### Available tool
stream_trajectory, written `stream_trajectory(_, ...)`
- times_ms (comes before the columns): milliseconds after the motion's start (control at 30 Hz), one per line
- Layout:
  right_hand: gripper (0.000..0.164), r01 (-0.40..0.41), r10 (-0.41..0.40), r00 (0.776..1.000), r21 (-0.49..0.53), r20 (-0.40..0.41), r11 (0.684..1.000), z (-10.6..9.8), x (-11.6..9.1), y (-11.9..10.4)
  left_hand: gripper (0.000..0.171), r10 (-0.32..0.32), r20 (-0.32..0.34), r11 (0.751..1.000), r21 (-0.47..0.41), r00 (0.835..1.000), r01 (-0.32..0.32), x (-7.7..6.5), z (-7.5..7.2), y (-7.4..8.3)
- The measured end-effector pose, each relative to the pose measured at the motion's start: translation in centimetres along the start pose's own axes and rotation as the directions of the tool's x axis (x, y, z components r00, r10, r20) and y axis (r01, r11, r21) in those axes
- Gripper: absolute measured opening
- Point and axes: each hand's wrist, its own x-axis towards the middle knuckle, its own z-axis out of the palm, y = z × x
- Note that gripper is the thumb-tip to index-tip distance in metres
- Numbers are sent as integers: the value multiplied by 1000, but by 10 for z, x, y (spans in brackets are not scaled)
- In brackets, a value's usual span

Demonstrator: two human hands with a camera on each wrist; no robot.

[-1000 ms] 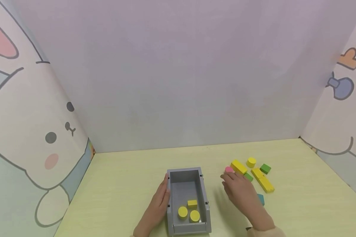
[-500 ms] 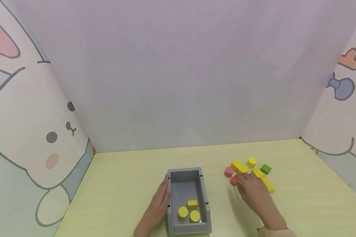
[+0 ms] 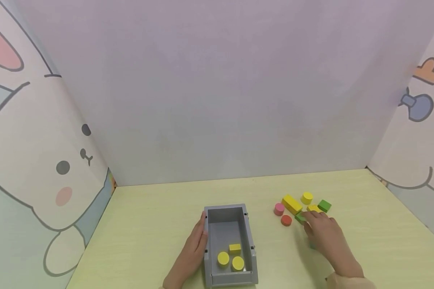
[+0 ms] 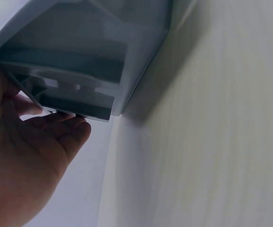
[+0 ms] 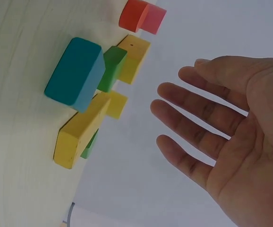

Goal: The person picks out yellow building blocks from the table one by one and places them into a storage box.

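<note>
A grey plastic bin (image 3: 226, 235) stands near the table's front. Two yellow cylinders (image 3: 223, 259) and a small yellow block (image 3: 234, 249) lie in it. My left hand (image 3: 191, 247) rests along the bin's left wall with fingers extended; in the left wrist view, fingertips (image 4: 80, 132) touch the bin. My right hand (image 3: 327, 239) hovers over the loose blocks, fingers spread and holding nothing in the right wrist view. Nearest are a green block (image 3: 299, 218), a partly covered long yellow block (image 5: 82, 135) and a teal block (image 5: 75, 71), mostly hidden in the head view.
Left of the right hand lie a red disc (image 3: 286, 220) and a pink cylinder (image 3: 279, 208). Behind are a yellow block (image 3: 292, 204), a yellow cylinder (image 3: 306, 198) and another green block (image 3: 324, 206). A pale curtain-like backdrop (image 3: 238, 100) bounds the table's far edge.
The right hand has shifted rightward over the blocks, uncovering the pink cylinder, the red disc and part of the green block. The left hand and bin have stayed still.
</note>
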Motion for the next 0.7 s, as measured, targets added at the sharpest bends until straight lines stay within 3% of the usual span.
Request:
stream_trajectory(267, 23, 6, -6, 999, 10, -42, 1000, 4, -2, 18, 51, -1, 2, 1000, 1, 1000, 1, 0, 0, 0)
stream_trajectory(500, 20, -45, 45, 998, -5, 53, 999, 8, -3, 32, 50, -3, 3, 1000, 3, 1000, 3, 1, 0, 0)
stream_trajectory(700, 21, -68, 68, 994, -6, 88, 998, 12, -4, 42, 50, 13, 0, 1000, -8, 1000, -13, 2, 0, -1)
